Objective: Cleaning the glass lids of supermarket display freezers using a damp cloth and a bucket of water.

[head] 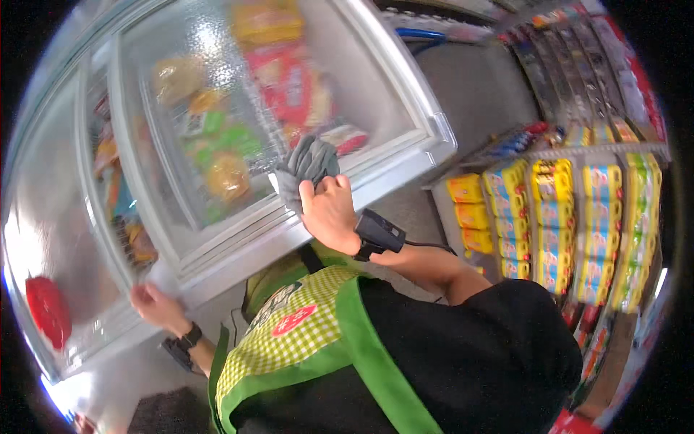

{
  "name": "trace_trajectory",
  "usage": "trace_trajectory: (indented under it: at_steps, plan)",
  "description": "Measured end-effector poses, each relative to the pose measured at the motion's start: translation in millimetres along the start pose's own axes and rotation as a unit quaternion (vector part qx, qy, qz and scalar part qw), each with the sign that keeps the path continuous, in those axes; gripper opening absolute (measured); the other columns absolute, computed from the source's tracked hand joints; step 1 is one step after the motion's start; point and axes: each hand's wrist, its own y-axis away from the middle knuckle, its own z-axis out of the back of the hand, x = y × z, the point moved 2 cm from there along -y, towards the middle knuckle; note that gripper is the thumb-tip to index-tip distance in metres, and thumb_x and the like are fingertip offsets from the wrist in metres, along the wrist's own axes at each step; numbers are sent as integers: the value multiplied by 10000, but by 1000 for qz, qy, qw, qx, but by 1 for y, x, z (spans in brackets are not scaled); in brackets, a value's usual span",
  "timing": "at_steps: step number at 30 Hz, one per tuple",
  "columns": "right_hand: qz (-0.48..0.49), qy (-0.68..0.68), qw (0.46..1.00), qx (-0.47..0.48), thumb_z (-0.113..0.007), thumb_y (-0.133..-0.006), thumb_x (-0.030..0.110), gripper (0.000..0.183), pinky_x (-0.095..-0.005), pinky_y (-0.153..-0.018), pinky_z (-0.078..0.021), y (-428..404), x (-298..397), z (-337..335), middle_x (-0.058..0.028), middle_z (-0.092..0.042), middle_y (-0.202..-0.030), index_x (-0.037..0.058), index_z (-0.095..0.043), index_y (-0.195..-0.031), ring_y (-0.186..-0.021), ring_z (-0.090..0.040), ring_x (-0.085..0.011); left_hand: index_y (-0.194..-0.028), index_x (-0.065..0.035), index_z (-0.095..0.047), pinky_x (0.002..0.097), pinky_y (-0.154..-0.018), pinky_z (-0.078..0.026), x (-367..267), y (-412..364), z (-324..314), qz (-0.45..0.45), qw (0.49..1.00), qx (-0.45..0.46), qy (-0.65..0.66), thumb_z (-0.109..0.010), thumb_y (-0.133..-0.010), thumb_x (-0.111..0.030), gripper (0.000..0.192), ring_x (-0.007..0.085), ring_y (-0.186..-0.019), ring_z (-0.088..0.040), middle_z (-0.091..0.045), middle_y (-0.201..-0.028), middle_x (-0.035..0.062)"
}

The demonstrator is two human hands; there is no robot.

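Observation:
My right hand is closed around a bunched grey cloth, which lies against the front frame of a chest freezer's sliding glass lid. Under that glass show packaged foods, among them a red bag and green-and-yellow packs. My left hand is at the front rim of the freezer, by the lower end of the lid's side frame. Its fingers are curled and blurred, so whether they grip the rim is unclear. Between the lid panels, a narrow strip shows more packs.
A red oval piece is on the freezer's far-left panel. To the right, shelves hold several stacks of yellow-and-blue packs. Behind them stands a rack of dark goods. A blue bar shows beyond the freezer's right corner.

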Motion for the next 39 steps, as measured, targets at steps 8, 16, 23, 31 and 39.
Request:
trace_trajectory:
  at_steps: [8, 16, 23, 31, 39]
  plan:
    - [83, -601, 770, 197, -679, -686, 21, 377, -281, -741, -457, -105, 58, -5, -36, -616, -873, 31, -546, -1039, -851, -572, -130, -1062, 16, -578, 261, -773, -455, -119, -60, 28, -89, 951, 143, 261, -565, -870, -111, 231, 122, -893, -547, -585, -996, 59]
    - [114, -818, 403, 395, -613, -800, 83, 333, -267, -801, -482, -193, 188, 98, -57, -617, -1022, -15, -544, -1111, -909, -594, -129, -1222, -47, -505, 389, -948, -378, -142, -114, 45, 64, 758, 365, 537, -315, -932, -503, 573, 212, -1145, -478, -562, -1182, 91]
    - [168, -763, 600, 174, -602, -825, 187, 311, -316, -768, -490, -226, 379, 126, -102, -614, -997, -12, -544, -1057, -892, -599, -175, -1320, -70, -365, 495, -990, -341, -82, -187, 123, 136, 506, 367, 769, -248, -824, -711, 820, 261, -1193, -447, -426, -1329, 118]
    - [468, -346, 788, -200, -602, -763, 280, 401, -374, -904, -384, -252, 571, 131, -212, -556, -1002, -17, -563, -1030, -997, -524, -322, -1095, -80, -548, 294, -756, -517, 46, -328, 222, 200, 612, 308, 700, -560, -894, -211, 240, 162, -907, -595, -602, -1013, 63]
    - [707, -245, 623, -228, -717, -595, 44, 748, -367, -926, -424, -294, 624, 147, -147, -391, -1326, 128, -422, -1277, -1163, -450, -339, -1004, -40, -553, 169, -348, -381, 92, -403, 274, 262, 713, 455, 464, -611, -792, -96, 227, 124, -566, -539, -584, -781, 91]
